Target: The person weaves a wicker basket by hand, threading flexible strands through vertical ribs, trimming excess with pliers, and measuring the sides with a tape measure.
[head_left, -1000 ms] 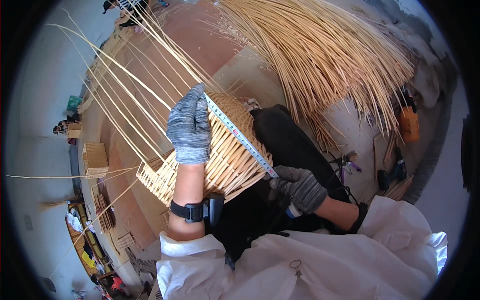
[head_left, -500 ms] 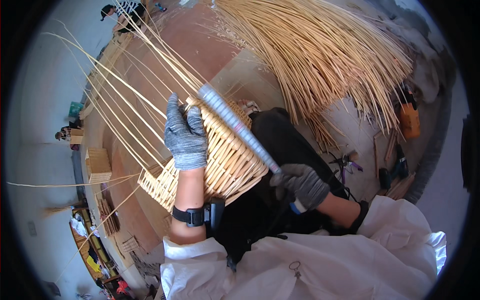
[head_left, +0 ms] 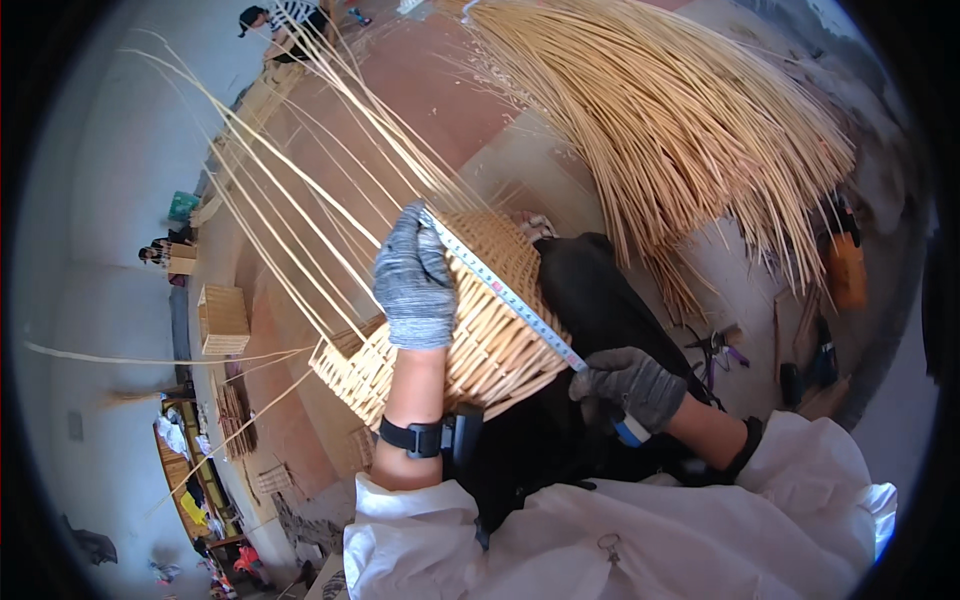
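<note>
A partly woven wicker basket (head_left: 500,365) rests tilted against my lap, with long uncut rods (head_left: 290,170) sticking out toward the upper left. Across its corner edge lies the extended blade of a tape measure (head_left: 500,287). In a grey knit glove, my left hand (head_left: 415,280) presses the blade's far end against the basket's upper corner, fingers closed there. My right hand (head_left: 640,388), also gloved, grips the tape measure's case by the lower corner; a blue and white part of the case shows below the fingers.
A large bundle of peeled willow rods (head_left: 660,130) spreads over the floor at the upper right. Beyond my knee lie purple-handled cutters (head_left: 715,348) and an orange tool (head_left: 848,270). Finished-looking baskets (head_left: 222,320) stand at the left. Another person (head_left: 285,28) crouches at the far top.
The tape blade, held off the basket and blurred before, now lies along its edge. My left fingers have closed over its far end. The whole view has shifted slightly.
</note>
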`<state>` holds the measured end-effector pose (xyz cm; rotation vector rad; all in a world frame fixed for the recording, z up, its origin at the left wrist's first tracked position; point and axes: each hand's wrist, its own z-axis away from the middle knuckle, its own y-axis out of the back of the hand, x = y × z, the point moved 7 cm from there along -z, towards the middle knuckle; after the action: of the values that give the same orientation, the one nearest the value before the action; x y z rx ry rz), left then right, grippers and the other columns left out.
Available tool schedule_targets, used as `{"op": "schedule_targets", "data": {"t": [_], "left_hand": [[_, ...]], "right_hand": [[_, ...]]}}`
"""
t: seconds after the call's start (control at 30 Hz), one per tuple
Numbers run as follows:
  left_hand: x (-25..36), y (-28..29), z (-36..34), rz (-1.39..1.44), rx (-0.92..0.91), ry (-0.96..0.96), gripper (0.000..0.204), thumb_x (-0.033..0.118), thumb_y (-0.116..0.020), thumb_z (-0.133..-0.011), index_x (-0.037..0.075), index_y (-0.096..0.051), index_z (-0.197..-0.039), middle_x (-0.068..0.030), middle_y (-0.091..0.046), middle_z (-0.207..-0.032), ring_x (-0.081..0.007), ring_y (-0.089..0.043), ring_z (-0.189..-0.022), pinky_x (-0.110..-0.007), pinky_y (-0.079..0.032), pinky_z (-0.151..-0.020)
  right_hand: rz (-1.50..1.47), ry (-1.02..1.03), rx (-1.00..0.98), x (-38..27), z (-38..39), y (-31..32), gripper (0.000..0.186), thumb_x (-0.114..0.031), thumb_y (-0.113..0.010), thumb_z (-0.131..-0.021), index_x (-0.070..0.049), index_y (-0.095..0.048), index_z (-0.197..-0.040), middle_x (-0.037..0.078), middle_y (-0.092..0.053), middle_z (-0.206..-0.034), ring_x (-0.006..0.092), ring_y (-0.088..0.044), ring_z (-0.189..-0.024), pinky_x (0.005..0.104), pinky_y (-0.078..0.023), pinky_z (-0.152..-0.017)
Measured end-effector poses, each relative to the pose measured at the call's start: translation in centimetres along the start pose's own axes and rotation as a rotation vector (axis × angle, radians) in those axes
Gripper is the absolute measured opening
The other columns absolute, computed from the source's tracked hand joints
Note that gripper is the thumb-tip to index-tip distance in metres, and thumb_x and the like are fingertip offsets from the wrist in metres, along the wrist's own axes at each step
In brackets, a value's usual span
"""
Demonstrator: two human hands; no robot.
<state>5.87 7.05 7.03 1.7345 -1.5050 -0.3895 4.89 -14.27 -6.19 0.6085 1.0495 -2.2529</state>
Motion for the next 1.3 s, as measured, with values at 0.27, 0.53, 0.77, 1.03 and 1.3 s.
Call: {"op": "schedule_targets", "data": {"t": [0.27, 0.53, 0.77, 1.03, 1.3], "left_hand": [[-0.4, -0.4, -0.8, 0.062, 0.000, 0.111, 0.025, 0.021, -0.045, -0.087, 0.005, -0.058, -0.101, -0.0170, -0.060, -0.087, -0.0306, -0.058, -0.080, -0.036, -0.045, -0.072], [0.4, -0.8, -0.4, -0.111, 0.002, 0.101, 0.024, 0.022, -0.040, -0.090, 0.008, -0.057, -0.097, -0.0107, -0.058, -0.070, -0.0209, -0.057, -0.062, -0.032, -0.046, -0.059], [5.9, -5.2, 2.7, -0.098, -0.415, 0.146, 0.032, 0.012, -0.050, -0.076, 0.004, -0.050, -0.108, -0.0158, -0.059, -0.082, -0.0319, -0.058, -0.075, -0.038, -0.048, -0.065], [2.0, 6.3, 10.9, 0.188, 0.054, -0.105, 0.019, 0.014, -0.059, -0.074, 0.005, -0.053, -0.089, -0.0115, -0.054, -0.094, -0.0264, -0.052, -0.085, -0.034, -0.043, -0.073], [-10.4, 4.9, 15.7, 1.026, 0.436, 0.757, 0.049, 0.000, -0.060, -0.076, -0.005, -0.036, -0.118, -0.0130, -0.048, -0.113, -0.0173, -0.048, -0.102, -0.027, -0.038, -0.090]], "right_hand": [[0.068, 0.100, 0.104, 0.3, -0.4, -0.6, 0.022, -0.020, -0.056, -0.082, -0.005, -0.060, -0.098, 0.005, -0.062, -0.069, 0.0087, -0.053, -0.052, 0.0210, -0.042, -0.047], [0.076, 0.167, 0.109, 0.6, -1.1, 0.1, 0.024, -0.018, -0.054, -0.083, -0.003, -0.058, -0.100, 0.004, -0.061, -0.074, 0.0112, -0.055, -0.058, 0.0215, -0.043, -0.049], [-0.337, 0.530, 0.628, -2.9, 2.1, 18.8, 0.005, -0.007, -0.049, -0.076, -0.010, -0.051, -0.078, 0.001, -0.046, -0.057, 0.0129, -0.045, -0.045, 0.0266, -0.038, -0.039], [0.701, -0.156, 0.704, 6.3, -4.5, 36.6, 0.011, -0.012, -0.057, -0.073, -0.007, -0.057, -0.083, 0.009, -0.060, -0.072, 0.0231, -0.057, -0.064, 0.0368, -0.045, -0.056], [2.509, -0.320, -0.164, 3.4, -5.4, 41.7, 0.013, -0.029, -0.058, -0.069, -0.018, -0.063, -0.076, 0.003, -0.063, -0.080, 0.0206, -0.059, -0.073, 0.0365, -0.047, -0.062]]}}
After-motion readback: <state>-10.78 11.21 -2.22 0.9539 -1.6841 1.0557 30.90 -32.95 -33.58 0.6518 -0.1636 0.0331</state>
